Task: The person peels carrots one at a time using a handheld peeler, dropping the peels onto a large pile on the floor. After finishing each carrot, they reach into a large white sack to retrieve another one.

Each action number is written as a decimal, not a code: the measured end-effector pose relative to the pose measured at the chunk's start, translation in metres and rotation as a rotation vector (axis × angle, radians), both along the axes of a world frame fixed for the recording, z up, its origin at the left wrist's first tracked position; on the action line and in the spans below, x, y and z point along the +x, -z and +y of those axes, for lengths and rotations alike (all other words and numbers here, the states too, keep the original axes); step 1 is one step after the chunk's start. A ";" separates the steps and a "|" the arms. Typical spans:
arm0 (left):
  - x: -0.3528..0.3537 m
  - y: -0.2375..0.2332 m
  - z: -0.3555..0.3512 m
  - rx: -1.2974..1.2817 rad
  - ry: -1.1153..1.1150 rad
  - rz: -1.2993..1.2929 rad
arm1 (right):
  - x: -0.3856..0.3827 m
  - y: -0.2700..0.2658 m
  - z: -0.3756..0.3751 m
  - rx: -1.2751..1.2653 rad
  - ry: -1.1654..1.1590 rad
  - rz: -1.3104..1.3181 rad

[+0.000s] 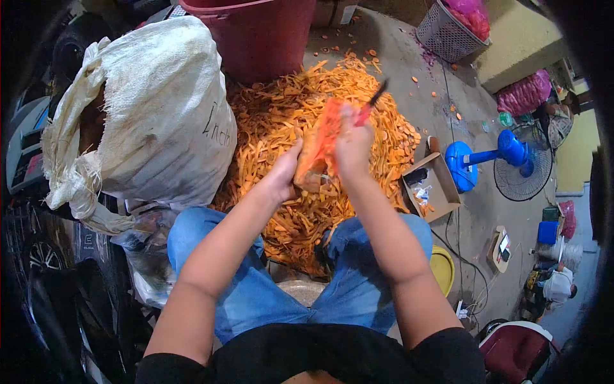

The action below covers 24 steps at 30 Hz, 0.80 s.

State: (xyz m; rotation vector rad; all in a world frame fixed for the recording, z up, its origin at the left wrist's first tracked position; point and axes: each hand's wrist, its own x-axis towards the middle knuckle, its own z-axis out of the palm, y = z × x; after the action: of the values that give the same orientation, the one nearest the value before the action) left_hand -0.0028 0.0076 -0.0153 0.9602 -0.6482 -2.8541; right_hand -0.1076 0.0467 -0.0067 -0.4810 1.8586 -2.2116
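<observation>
In the middle of the head view, both my hands are raised over a heap of orange peelings (275, 121). My left hand (284, 174) is closed round the left side of a blocky orange thing (310, 153), blurred by motion, with a paler lower end; I cannot make out its kind. A brighter red-orange face (329, 125) shows on its right side. My right hand (355, 144) is closed on a tool with a red handle (362, 116) and a dark, narrow tip (379, 93) pointing up and right. This hand lies against the orange thing's right side.
A full white woven sack (160, 121) stands left of the heap, a dark red tub (256, 38) behind it. To the right are an open cardboard box (441, 189), a blue fan (492, 157) and a cable on the floor. A grey basket (444, 32) is at the back.
</observation>
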 end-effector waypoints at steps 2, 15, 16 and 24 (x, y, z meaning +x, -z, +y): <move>-0.001 0.007 -0.001 -0.002 -0.041 -0.023 | 0.011 0.003 0.003 0.036 -0.073 0.116; 0.011 -0.036 0.028 -0.144 0.332 -0.062 | -0.081 0.006 0.021 0.230 0.343 0.022; 0.011 -0.030 0.024 -0.145 0.334 -0.059 | -0.081 -0.001 0.022 0.346 0.346 -0.149; 0.001 0.001 -0.002 -0.027 -0.058 -0.069 | 0.017 0.001 0.003 0.248 -0.140 0.233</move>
State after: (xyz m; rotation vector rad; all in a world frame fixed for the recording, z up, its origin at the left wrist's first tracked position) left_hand -0.0018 0.0055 -0.0159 1.0602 -0.6515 -2.7654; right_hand -0.0909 0.0498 -0.0074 -0.8218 2.1054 -1.8703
